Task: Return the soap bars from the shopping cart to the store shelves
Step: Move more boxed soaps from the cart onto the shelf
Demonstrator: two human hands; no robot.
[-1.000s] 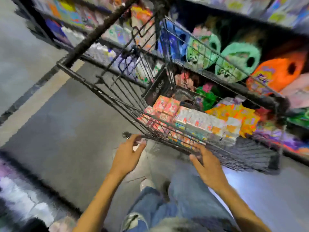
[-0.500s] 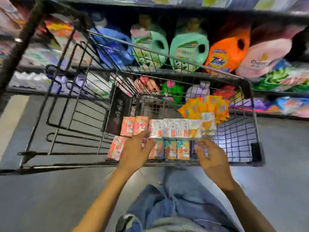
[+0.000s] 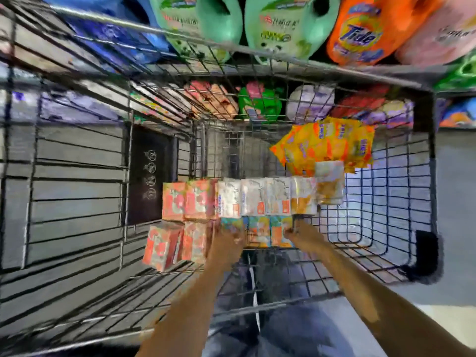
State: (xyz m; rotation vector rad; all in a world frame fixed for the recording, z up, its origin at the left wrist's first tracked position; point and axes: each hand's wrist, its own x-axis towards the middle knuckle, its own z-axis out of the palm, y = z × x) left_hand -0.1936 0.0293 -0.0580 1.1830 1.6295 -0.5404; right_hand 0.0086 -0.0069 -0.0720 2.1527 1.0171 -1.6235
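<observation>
The left hand (image 3: 228, 244) and right hand (image 3: 302, 234) reach the soap bars (image 3: 258, 234) in the cart (image 3: 334, 67). Blur hides their fingers, so I cannot tell whether either grips.

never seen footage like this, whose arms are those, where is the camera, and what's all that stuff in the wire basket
There is no machine here. A person wears a wide-angle camera on the head, looking forward and down, so the two arms coming up from the bottom edge are that person's own.

The wire basket is a shopping cart, seen from above. Beyond it stand big detergent jugs.

Inside the cart are rows of soap bars in pink, white and teal boxes, with yellow packets behind them.

The left hand and the right hand both reach down to the teal boxes in the nearest row, one at each end. The picture is too blurred to tell whether either hand already grips a box or only touches it.
</observation>
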